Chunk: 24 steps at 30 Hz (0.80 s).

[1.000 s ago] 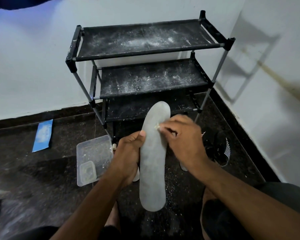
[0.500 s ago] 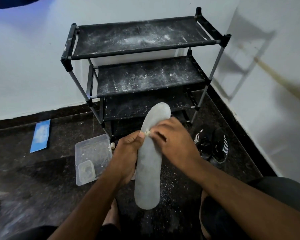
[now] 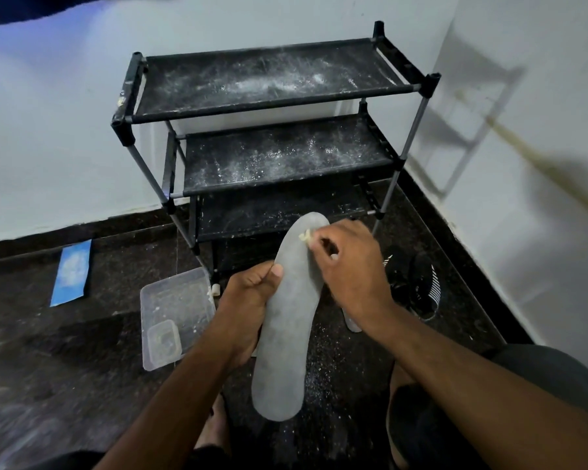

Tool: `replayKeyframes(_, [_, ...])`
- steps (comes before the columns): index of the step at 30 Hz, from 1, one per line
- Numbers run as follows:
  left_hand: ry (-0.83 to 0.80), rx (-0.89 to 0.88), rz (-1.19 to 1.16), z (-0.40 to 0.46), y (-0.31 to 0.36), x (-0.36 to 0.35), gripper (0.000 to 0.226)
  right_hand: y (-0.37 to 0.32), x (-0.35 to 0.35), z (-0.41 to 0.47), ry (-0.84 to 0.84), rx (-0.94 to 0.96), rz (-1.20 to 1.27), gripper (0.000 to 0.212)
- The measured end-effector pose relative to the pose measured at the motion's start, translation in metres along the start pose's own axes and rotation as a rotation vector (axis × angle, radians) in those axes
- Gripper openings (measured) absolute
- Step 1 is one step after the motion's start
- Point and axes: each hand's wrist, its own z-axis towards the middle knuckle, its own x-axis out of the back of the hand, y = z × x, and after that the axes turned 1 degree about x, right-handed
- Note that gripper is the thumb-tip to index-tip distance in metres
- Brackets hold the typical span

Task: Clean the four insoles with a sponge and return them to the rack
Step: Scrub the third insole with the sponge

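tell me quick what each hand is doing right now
Left hand: grips the grey insole at its edge.
Right hand: pinches a small pale sponge against the insole's top end.

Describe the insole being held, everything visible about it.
The insole is a long, flat grey piece with rounded ends, matte and foam-like, faintly mottled. It is held up off the floor, lengthwise away from the person, its far end toward the rack. The left hand grips its left edge near the middle, thumb on top. The right hand presses a small pale sponge against its far end. Its underside is hidden.
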Motion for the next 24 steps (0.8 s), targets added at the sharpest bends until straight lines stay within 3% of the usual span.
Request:
replayKeyframes(4, [-0.038, -0.037, -0.051, 0.005, -0.002, 0.004, 0.030, -0.012, -0.009, -0.017, -0.274, 0.218, -0.002, 0.015])
replayKeyframes(9, [-0.003, 0.002, -0.019, 0.005, 0.000, 0.005, 0.033, 0.005, 0.003, 0.008, 0.039, -0.017, -0.003, 0.009])
replayKeyframes(11, [0.010, 0.035, -0.033, 0.005, 0.001, 0.004, 0.032, 0.003, 0.002, 0.003, 0.000, 0.010, 0.001, 0.009])
replayKeyframes(14, [0.026, -0.003, 0.027, 0.007, -0.004, 0.007, 0.031, -0.007, -0.008, -0.015, -0.220, 0.163, -0.010, 0.013])
replayKeyframes(16, [0.018, -0.024, 0.055, 0.006, -0.005, 0.008, 0.031, -0.005, -0.007, -0.010, -0.175, 0.145, -0.017, 0.012])
replayKeyframes(20, [-0.002, -0.050, 0.080, 0.003, -0.001, 0.002, 0.031, 0.005, 0.000, 0.005, 0.045, -0.075, 0.021, 0.010])
replayKeyframes(24, [-0.027, -0.065, 0.065, 0.003, -0.005, 0.004, 0.029, -0.012, -0.006, -0.015, -0.138, 0.138, 0.045, 0.009])
